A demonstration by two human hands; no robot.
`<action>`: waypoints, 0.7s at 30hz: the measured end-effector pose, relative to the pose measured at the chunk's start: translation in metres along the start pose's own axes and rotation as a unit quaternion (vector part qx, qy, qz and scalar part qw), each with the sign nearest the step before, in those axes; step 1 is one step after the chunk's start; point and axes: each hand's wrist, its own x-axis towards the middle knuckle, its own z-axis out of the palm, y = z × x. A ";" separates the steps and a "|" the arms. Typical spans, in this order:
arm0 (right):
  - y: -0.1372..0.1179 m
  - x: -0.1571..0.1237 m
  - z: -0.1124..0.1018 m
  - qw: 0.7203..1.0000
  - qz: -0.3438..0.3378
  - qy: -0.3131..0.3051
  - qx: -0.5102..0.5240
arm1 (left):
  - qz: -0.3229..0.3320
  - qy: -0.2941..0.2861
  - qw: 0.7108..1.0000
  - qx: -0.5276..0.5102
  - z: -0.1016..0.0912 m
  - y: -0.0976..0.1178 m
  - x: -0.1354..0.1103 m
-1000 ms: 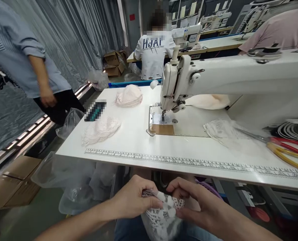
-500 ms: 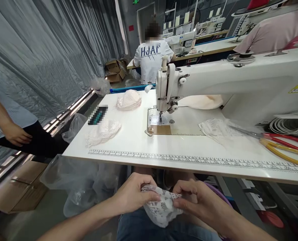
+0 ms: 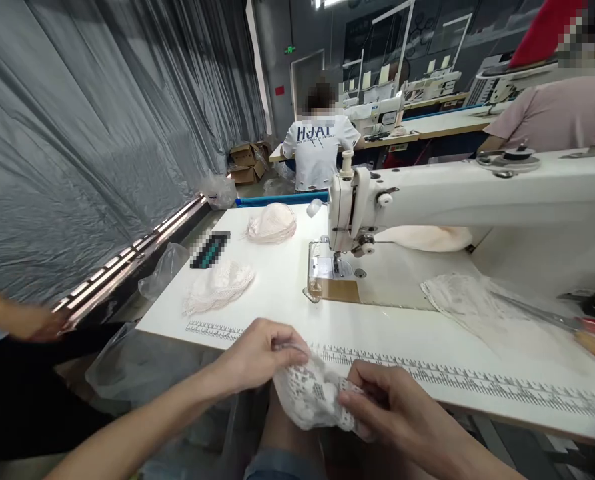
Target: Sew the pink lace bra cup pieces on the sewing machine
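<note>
Between my two hands hangs a piece of white lace fabric [image 3: 307, 400], at the front edge of the sewing table. My left hand [image 3: 262, 353] pinches its upper left edge between thumb and fingers. The right side of the lace is gripped by my right hand [image 3: 382, 400], thumb on top. Beyond my hands stands a white sewing machine [image 3: 427, 200], its needle area facing me. A white lace piece [image 3: 220, 287] and a stack of pale pink cup shapes [image 3: 272, 223] lie left of the machine. More lace fabric [image 3: 457, 300] rests to its right.
A printed ruler [image 3: 427, 373] runs along the table front. Scissors [image 3: 532, 313] lie at the right, partly on the lace. A pixelated dark object [image 3: 210, 250] is at the table's left. A co-worker's hand [image 3: 37, 323] is at far left; other people sit ahead.
Both my hands have risen with the lace from above my lap to the table's front edge. The view has tilted up. The co-worker at the left has moved and is blurred.
</note>
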 end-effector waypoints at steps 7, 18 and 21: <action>0.001 0.076 -0.044 0.964 -0.032 0.126 -0.230 | 0.131 -0.053 0.965 0.222 -0.054 0.032 0.123; 0.052 0.089 -0.098 0.762 -0.382 0.171 -0.494 | 0.136 -0.146 0.950 0.239 -0.038 0.005 0.200; 0.052 0.097 -0.099 0.721 -0.394 0.154 -0.550 | 0.130 -0.132 0.943 0.277 -0.043 0.010 0.210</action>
